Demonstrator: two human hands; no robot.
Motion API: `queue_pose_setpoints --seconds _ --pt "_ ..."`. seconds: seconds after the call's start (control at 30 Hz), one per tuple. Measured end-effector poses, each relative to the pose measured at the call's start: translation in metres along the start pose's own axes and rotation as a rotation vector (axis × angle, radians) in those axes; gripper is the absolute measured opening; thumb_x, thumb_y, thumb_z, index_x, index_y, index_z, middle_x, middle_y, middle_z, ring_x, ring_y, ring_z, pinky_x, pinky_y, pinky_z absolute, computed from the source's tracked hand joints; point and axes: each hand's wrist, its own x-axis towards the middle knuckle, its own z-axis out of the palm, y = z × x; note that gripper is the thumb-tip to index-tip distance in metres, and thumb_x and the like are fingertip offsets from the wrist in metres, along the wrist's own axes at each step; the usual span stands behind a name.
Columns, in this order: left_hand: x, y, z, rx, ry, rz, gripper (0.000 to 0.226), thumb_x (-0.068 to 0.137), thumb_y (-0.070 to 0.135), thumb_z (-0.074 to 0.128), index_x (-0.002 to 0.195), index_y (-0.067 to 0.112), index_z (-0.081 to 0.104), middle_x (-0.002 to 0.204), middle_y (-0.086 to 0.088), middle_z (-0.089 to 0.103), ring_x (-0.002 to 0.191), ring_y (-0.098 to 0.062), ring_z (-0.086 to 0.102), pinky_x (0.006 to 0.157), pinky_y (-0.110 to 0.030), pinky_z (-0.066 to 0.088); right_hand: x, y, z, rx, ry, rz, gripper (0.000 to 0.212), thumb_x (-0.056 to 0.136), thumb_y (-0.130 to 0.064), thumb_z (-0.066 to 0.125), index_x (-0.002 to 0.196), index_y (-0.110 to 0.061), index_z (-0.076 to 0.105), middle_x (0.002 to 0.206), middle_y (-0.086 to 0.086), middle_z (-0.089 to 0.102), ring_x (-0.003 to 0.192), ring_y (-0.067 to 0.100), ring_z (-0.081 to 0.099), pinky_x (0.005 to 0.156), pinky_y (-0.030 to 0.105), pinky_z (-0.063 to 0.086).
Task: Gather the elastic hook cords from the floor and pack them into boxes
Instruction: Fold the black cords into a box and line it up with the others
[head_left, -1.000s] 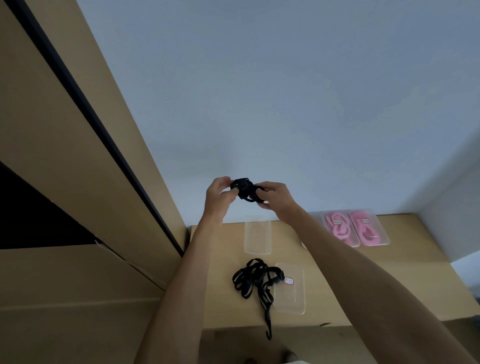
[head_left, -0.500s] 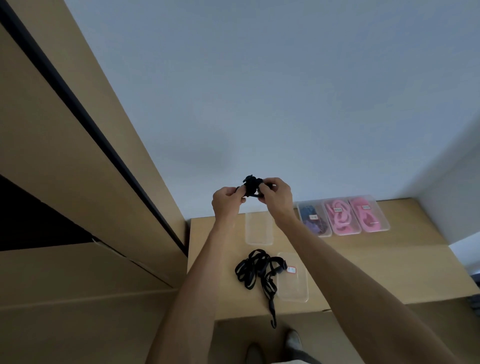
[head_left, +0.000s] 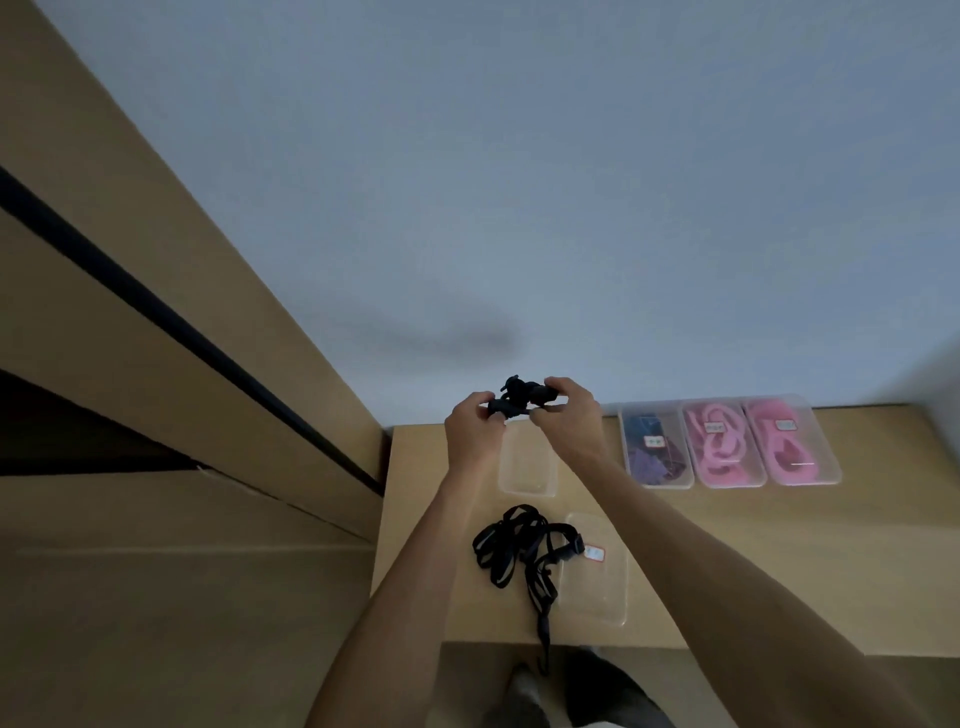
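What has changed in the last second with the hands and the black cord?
Both hands, left and right, kept hold of the black bundle, working it from a loop into a tighter wad; the view shifted, bringing the purple box into sight. The loose cord, empty tray, lid and pink boxes stayed put.

one head-worn camera looks steeply down, close over the table (head_left: 779, 545)

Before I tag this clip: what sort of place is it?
Probably a small packing or stockroom corner: cardboard cartons serve as a bench, with labelled clear boxes of cords against a bare wall.
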Motion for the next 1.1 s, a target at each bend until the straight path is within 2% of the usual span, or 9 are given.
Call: queue_pose_setpoints --seconds 0.07,0.17,0.3,0.37,0.43,0.53,0.63,0.87,1.1 --pt "0.005 -0.004 0.005 0.052 0.027 0.013 0.025 0.087 0.002 0.057 0.102 0.018 0.069 0.08 0.006 0.067 0.068 -0.007 0.059 0.056 -0.008 0.041 0.008 0.008 0.003 -0.05 -0.027 -0.016 0.047 0.085 0.002 0.068 0.13 -0.006 0.058 0.121 0.006 0.061 0.092 0.018 0.068 0.083 0.024 0.052" --pt "0.011 -0.019 0.014 0.114 0.036 0.012 0.033 0.083 -0.001 0.055 0.072 0.03 0.054 0.065 0.009 0.054 0.061 -0.01 0.045 0.054 -0.017 0.034 0.013 0.023 0.012 -0.092 -0.027 0.011 0.042 0.084 0.004 0.07 0.124 -0.003 0.062 0.114 0.008 0.065 0.089 0.021 0.07 0.084 0.03 0.055" --pt "0.028 -0.04 0.03 0.15 0.01 -0.008 0.018 0.081 0.0 0.053 0.067 0.011 0.055 0.056 0.001 0.049 0.052 -0.009 0.034 0.052 -0.023 0.026 0.024 0.047 0.021 -0.12 -0.07 0.006 0.04 0.08 0.006 0.071 0.118 0.0 0.061 0.109 0.008 0.059 0.095 0.028 0.067 0.087 0.04 0.056" --pt "0.04 -0.049 0.042 0.147 -0.006 0.006 0.023 0.082 0.002 0.053 0.065 0.017 0.057 0.056 0.006 0.052 0.051 -0.008 0.04 0.05 -0.02 0.027 0.037 0.061 0.027 -0.192 -0.053 -0.019 0.042 0.077 0.006 0.073 0.117 0.001 0.061 0.112 0.013 0.057 0.096 0.028 0.062 0.086 0.033 0.054" --pt "0.05 -0.057 0.056 0.159 -0.022 0.049 0.037 0.082 -0.001 0.05 0.058 0.026 0.046 0.053 0.01 0.045 0.051 -0.007 0.041 0.048 -0.018 0.028 0.049 0.076 0.032 -0.278 -0.016 0.007 0.035 0.076 0.005 0.075 0.109 -0.001 0.064 0.105 0.015 0.062 0.089 0.026 0.06 0.073 0.02 0.046" --pt "0.059 -0.074 0.073 0.214 -0.082 0.083 0.032 0.08 -0.005 0.049 0.061 0.021 0.045 0.057 0.007 0.046 0.053 -0.009 0.04 0.048 -0.019 0.025 0.059 0.101 0.036 -0.399 0.003 0.029 0.033 0.077 -0.003 0.079 0.106 -0.007 0.065 0.098 0.008 0.065 0.08 0.02 0.057 0.062 0.019 0.037" --pt "0.071 -0.094 0.083 0.246 -0.128 0.087 0.021 0.081 -0.004 0.052 0.068 0.012 0.056 0.061 0.001 0.054 0.056 -0.012 0.044 0.052 -0.022 0.028 0.065 0.121 0.041 -0.49 -0.032 0.029 0.034 0.082 -0.009 0.077 0.114 -0.009 0.064 0.105 0.006 0.066 0.089 0.025 0.061 0.073 0.034 0.049" --pt "0.091 -0.123 0.091 0.322 -0.132 0.097 0.024 0.086 0.001 0.059 0.1 0.01 0.075 0.091 -0.002 0.072 0.078 -0.019 0.065 0.071 -0.031 0.052 0.09 0.136 0.061 -0.776 -0.05 -0.052 0.022 0.093 -0.007 0.06 0.114 -0.009 0.066 0.11 0.006 0.068 0.1 0.027 0.058 0.069 0.033 0.042" --pt "0.1 -0.131 0.107 0.402 -0.149 0.171 0.012 0.088 0.002 0.055 0.081 0.004 0.065 0.085 -0.009 0.063 0.073 -0.024 0.057 0.065 -0.035 0.046 0.114 0.149 0.072 -0.804 -0.08 -0.039 0.017 0.095 -0.005 0.055 0.107 -0.002 0.067 0.1 0.013 0.066 0.094 0.031 0.057 0.071 0.04 0.046"
